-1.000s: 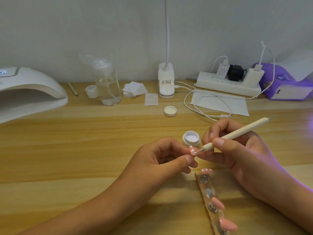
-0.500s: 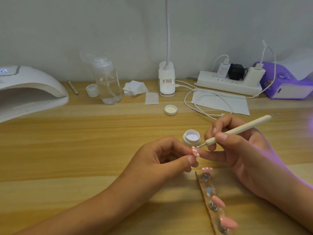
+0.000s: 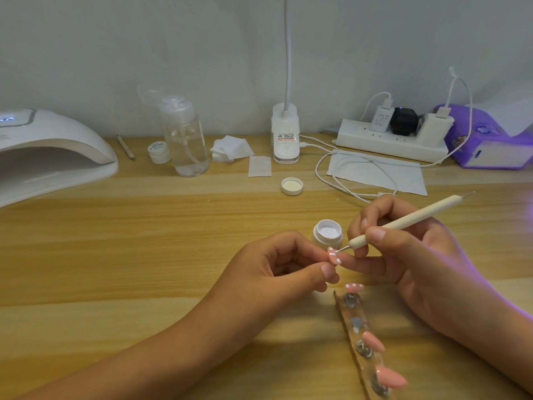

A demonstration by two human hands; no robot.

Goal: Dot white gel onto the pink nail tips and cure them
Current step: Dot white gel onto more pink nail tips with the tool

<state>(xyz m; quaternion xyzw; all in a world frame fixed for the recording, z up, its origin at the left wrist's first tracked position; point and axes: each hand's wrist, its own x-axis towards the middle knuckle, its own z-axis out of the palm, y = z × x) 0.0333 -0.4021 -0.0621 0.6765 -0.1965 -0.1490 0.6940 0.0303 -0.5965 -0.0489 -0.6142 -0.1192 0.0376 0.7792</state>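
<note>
A pink nail tip [image 3: 334, 257] is pinched between the thumb and forefinger of the left hand [image 3: 268, 269], just in front of the open gel pot [image 3: 328, 233] (the pot's pale fill is plainly seen from above). The left grip is thus closed on that tip, and white dots are borne along the tip's edge.

A dotting tool [image 3: 409, 219] is held pen-fashion in the right hand [image 3: 403, 255], just right of the pot, with the grip closed round the white shaft. Its fine metal point is laid at the nail tip and appears to touch it, directly in front of the pot. The shaft is slanted up and away to the pot's right. One finger of the right hand is stretched under the held tip, against the left fingers.

In front of the pot and slightly to its right, a holder strip [image 3: 353, 324] is laid on the tabletop [image 3: 144, 241]. Three further pink tips are carried on it: the one nearest the pot [image 3: 354, 287] is dotted white, and the two farther ones [image 3: 373, 341] [image 3: 390, 377] are plain.

Behind the pot, a little to its left, a lid [image 3: 292, 186] is set upturned. A curing lamp [image 3: 57, 157] is stood far to the pot's left and behind it, well apart.
</note>
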